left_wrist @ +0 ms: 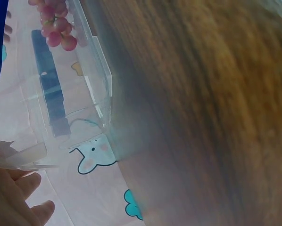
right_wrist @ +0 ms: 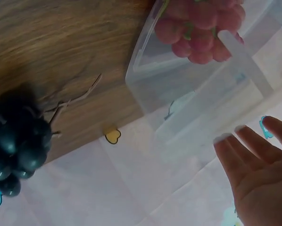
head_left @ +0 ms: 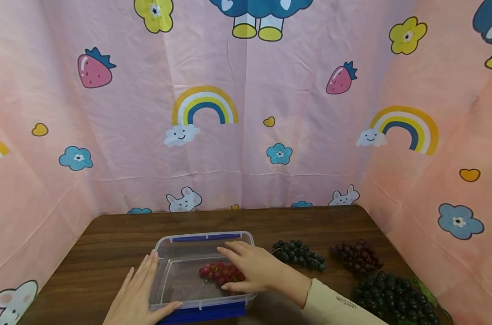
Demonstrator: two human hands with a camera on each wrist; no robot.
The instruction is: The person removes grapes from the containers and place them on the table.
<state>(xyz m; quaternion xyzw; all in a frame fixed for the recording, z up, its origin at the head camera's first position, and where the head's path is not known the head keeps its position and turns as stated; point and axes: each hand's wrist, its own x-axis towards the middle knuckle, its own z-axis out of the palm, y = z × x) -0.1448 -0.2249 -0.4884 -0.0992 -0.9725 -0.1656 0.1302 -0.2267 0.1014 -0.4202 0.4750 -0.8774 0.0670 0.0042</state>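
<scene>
A clear plastic box (head_left: 178,284) with blue latches sits at the front middle of the table. Inside it, toward the right, lies a bunch of red grapes (head_left: 213,271), also visible through the wall in the right wrist view. My left hand (head_left: 133,291) rests against the box's left side, fingers stretched along the rim and thumb across the front edge. Over the right part of the box, my right hand (head_left: 258,268) is spread above the grapes, fingers extended, partly covering them. In the right wrist view its fingers (right_wrist: 256,153) are apart and hold nothing.
Right of the box lies a small bunch of dark grapes (head_left: 296,255), its bare stem (right_wrist: 75,99) pointing toward the box. Farther right are a reddish-purple bunch (head_left: 356,256) and a larger black bunch (head_left: 392,295). A printed curtain (head_left: 246,171) hangs around the wooden table (head_left: 119,239).
</scene>
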